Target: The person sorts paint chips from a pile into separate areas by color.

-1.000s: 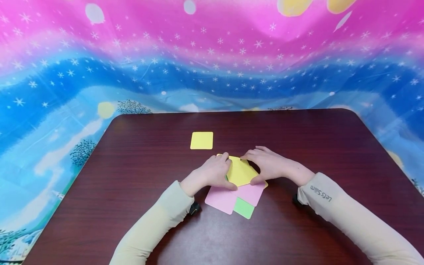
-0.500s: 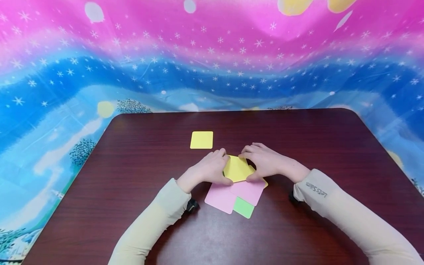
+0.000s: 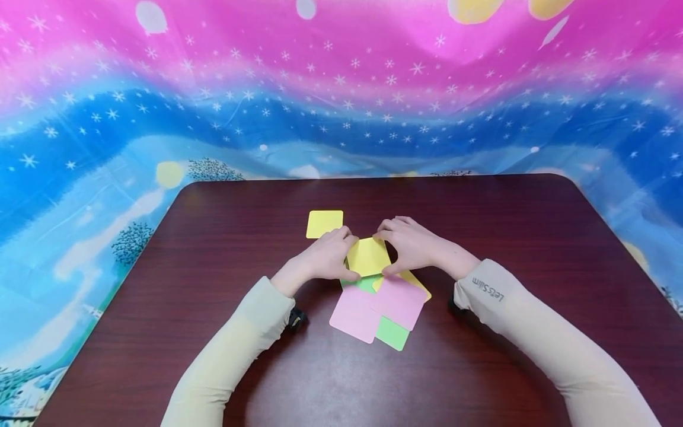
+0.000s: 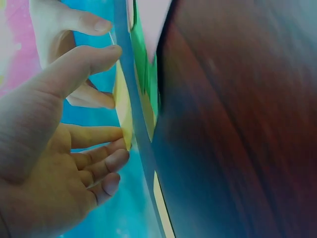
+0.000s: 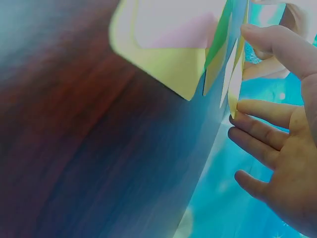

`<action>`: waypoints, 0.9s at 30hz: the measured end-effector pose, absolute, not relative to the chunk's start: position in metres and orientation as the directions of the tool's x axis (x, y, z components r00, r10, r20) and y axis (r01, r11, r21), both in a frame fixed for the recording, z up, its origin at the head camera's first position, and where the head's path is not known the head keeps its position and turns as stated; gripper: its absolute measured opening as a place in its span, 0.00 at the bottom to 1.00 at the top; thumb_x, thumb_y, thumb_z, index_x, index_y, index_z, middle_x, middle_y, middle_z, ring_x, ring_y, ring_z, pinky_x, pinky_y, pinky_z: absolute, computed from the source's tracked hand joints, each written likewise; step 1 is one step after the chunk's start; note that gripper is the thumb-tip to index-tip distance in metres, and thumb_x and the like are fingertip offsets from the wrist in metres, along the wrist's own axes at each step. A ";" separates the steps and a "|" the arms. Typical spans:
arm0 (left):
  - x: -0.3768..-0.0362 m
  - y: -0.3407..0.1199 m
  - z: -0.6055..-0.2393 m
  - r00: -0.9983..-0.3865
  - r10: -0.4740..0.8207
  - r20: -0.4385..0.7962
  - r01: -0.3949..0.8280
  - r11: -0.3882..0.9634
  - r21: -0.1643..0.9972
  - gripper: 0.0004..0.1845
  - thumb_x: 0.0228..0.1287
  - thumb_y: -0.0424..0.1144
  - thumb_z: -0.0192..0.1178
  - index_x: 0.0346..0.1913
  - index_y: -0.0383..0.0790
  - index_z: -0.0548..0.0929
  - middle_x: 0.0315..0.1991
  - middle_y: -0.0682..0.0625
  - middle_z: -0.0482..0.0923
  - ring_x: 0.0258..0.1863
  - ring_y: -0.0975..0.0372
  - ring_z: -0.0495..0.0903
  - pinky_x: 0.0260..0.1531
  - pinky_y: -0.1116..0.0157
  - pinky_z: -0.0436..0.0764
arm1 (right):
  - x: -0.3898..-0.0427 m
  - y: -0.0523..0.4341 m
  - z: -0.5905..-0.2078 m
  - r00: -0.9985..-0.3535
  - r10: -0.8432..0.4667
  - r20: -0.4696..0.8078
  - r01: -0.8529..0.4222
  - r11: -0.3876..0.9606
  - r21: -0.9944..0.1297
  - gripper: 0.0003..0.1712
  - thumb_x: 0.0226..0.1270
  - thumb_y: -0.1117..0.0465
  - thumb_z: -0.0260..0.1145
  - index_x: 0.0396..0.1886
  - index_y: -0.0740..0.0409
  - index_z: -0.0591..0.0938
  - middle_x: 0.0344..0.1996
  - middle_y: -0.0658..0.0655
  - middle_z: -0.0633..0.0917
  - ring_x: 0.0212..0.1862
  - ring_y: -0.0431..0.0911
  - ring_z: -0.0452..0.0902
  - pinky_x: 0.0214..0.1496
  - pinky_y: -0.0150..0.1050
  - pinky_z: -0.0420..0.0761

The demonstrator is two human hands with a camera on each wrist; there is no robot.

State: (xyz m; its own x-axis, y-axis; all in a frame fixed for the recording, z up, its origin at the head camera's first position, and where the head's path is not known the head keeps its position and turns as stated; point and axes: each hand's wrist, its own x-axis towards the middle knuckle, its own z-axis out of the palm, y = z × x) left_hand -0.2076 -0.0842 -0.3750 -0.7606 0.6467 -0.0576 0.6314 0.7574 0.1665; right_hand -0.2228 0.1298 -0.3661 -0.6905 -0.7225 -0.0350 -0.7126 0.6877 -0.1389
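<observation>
Both hands hold one yellow square card (image 3: 369, 257) between them, raised above the table in the wrist views. My left hand (image 3: 326, 255) grips its left side, thumb at the near corner and fingers at the far one. On the opposite side my right hand (image 3: 413, 243) grips it the same way. Just nearer to me lies an overlapping heap: a pink card (image 3: 401, 302) on top, another pink card (image 3: 353, 315) left of it, a green card (image 3: 392, 334) poking out in front, and a yellow card (image 3: 418, 284) partly covered at the right.
A separate yellow card (image 3: 324, 223) lies flat farther back, close behind my left hand. The dark wooden table (image 3: 533, 237) has rounded far corners. Behind it hangs a printed pink and blue cloth (image 3: 341, 89). Each wrist carries a small black device (image 3: 296, 320).
Both hands have moved away and to the left, carrying the yellow card off the back of the heap. More of the green and yellow cards underneath now shows. The heap has stayed put.
</observation>
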 end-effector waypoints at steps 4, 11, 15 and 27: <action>-0.214 -0.093 -0.376 -0.774 0.631 -0.054 0.614 0.768 0.182 0.41 0.42 0.57 0.65 0.57 0.34 0.72 0.46 0.46 0.68 0.42 0.57 0.69 0.41 0.62 0.70 | -0.230 0.122 -0.367 -0.696 -0.717 -0.034 -0.707 0.693 -0.139 0.40 0.41 0.39 0.70 0.52 0.58 0.77 0.47 0.54 0.75 0.54 0.48 0.68 0.65 0.54 0.54; -0.226 -0.108 -0.377 -0.787 0.616 -0.043 0.602 0.780 0.170 0.41 0.43 0.58 0.65 0.58 0.35 0.72 0.49 0.45 0.69 0.46 0.55 0.69 0.46 0.59 0.70 | -0.243 0.107 -0.368 -0.709 -0.703 -0.054 -0.692 0.709 -0.135 0.39 0.43 0.39 0.68 0.53 0.58 0.76 0.48 0.54 0.74 0.55 0.48 0.67 0.65 0.53 0.54; -0.231 -0.115 -0.377 -0.792 0.609 -0.048 0.595 0.786 0.171 0.40 0.44 0.57 0.65 0.58 0.35 0.72 0.50 0.45 0.69 0.47 0.55 0.69 0.49 0.58 0.69 | -0.249 0.100 -0.368 -0.715 -0.695 -0.075 -0.686 0.718 -0.119 0.40 0.43 0.39 0.68 0.54 0.57 0.76 0.49 0.54 0.74 0.57 0.48 0.66 0.65 0.53 0.53; -0.244 -0.131 -0.377 -0.806 0.589 -0.053 0.573 0.800 0.180 0.36 0.46 0.55 0.64 0.57 0.37 0.74 0.53 0.45 0.70 0.54 0.53 0.66 0.53 0.55 0.65 | -0.263 0.081 -0.371 -0.723 -0.685 -0.092 -0.679 0.728 -0.093 0.39 0.45 0.38 0.66 0.54 0.57 0.76 0.50 0.55 0.73 0.58 0.49 0.65 0.65 0.53 0.53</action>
State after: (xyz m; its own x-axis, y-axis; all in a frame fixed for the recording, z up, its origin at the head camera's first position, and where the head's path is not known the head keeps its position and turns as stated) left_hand -0.2436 -0.1315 -0.3773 -0.8064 0.5891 -0.0526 0.5726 0.7999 0.1796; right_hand -0.2626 0.0809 -0.3712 -0.7226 -0.6852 -0.0915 -0.6788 0.7284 -0.0932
